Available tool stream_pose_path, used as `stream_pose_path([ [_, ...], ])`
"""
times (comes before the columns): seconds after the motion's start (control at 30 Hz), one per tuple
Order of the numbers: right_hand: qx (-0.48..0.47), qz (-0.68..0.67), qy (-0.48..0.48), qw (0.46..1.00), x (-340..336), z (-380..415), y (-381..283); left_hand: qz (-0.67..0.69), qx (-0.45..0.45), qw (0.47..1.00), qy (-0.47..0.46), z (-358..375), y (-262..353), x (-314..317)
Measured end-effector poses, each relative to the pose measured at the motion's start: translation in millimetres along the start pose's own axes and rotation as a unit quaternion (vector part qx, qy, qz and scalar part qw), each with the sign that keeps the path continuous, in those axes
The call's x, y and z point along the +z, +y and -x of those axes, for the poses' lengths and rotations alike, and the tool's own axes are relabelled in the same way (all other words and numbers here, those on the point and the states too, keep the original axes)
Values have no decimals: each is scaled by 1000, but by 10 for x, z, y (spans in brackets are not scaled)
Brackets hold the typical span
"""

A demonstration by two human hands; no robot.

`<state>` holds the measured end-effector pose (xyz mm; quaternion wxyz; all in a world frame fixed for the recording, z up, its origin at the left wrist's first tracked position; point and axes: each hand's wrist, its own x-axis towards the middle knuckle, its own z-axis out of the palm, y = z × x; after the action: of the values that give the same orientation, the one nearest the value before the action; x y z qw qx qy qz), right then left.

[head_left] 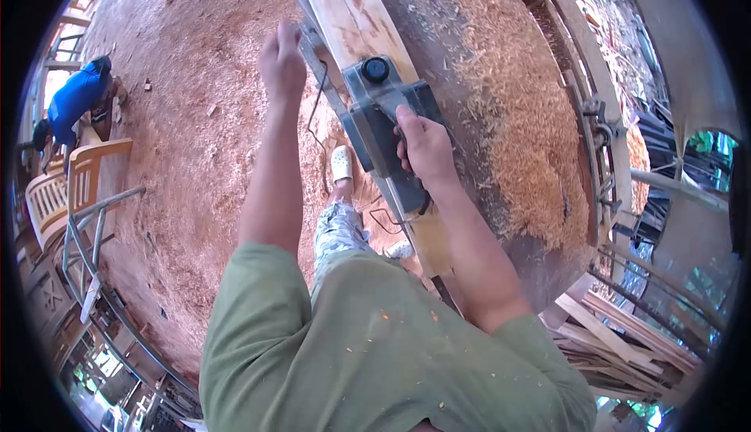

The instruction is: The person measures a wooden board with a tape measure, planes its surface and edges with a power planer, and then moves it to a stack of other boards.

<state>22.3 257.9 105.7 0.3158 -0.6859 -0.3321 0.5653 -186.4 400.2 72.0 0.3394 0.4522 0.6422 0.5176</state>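
A dark electric hand planer (379,143) with a round black knob rests on a long pale wooden board (352,14). My right hand (426,146) is wrapped round the planer's rear handle. To the left of the board, my left hand (283,63) is raised beside a grey metal rail, its fingers curled; what they hold, if anything, is hidden. A dark cord (316,111) hangs near my left wrist. The board's near end (430,244) shows below the planer, close to my body.
Wood shavings (532,150) lie heaped on the bench at right, beside clamps (601,131). Stacked wood strips (626,338) lie at lower right. A person in blue (77,100) bends near wooden chairs (94,170) at left. Metal tubing (102,209) stands below them.
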Motion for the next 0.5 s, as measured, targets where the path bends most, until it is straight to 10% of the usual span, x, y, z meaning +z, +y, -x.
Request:
stream_pose_path([
  [0.13, -14, -15, -7, 1000, 138, -297, -231, -165, 87, 982, 33, 1053, -821, -241],
  [0.2, -15, -30, -17, 999, 152, -320, -231, -182, -24, 971, -153, 1851, -1103, -269],
  [0.23, -21, -43, -23, 999, 143, -317, -223, -250, -228, 879, -335, 2064, -771, -254],
  [0.3, -28, -75, -41, 996, 102, -332, -142, -233, -202, 795, -523, 2702, -978, -201],
  [0.5, -182, 9, -64, 981, 13, -209, -30, -16, -335, 807, -485, 3413, -870, 78],
])
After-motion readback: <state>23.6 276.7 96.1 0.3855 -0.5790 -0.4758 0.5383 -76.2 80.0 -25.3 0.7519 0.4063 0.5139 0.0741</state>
